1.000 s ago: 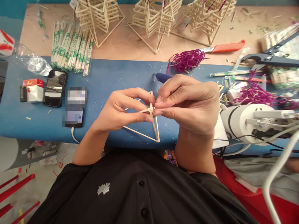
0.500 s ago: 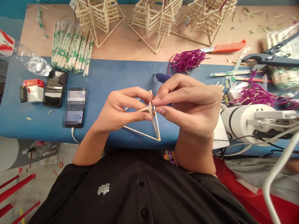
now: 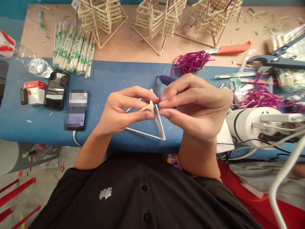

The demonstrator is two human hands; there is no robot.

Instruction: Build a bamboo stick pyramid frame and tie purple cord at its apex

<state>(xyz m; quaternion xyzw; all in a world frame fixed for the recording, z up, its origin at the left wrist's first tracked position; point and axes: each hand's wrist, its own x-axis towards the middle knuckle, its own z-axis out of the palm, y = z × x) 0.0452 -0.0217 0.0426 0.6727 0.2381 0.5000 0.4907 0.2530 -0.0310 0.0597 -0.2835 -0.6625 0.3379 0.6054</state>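
Gripping the frame (image 3: 151, 104) at one corner between thumb and fingers, the left hand (image 3: 119, 106) steadies it over the bench (image 3: 119, 76). Just beside that corner, the right hand (image 3: 202, 109) is half-closed; whether it holds anything cannot be determined. Current step, presumably: finishing the corner. The next move calls for steady support. Beyond the right hand: tool (image 3: 166, 79), cord (image 3: 192, 62).

The left forearm (image 3: 91, 149) is slanting inward and the right forearm (image 3: 200, 156) is standing more upright, its wrist bending toward the body's midline. The left hand (image 3: 152, 106) is pinching, its thumb lying below and its fingers (image 3: 134, 92) curving above. The right hand (image 3: 164, 106) is facing it, index and middle fingertips bunching together, thumb tip hovering just below them. Both hands' fingertips are nearly meeting.
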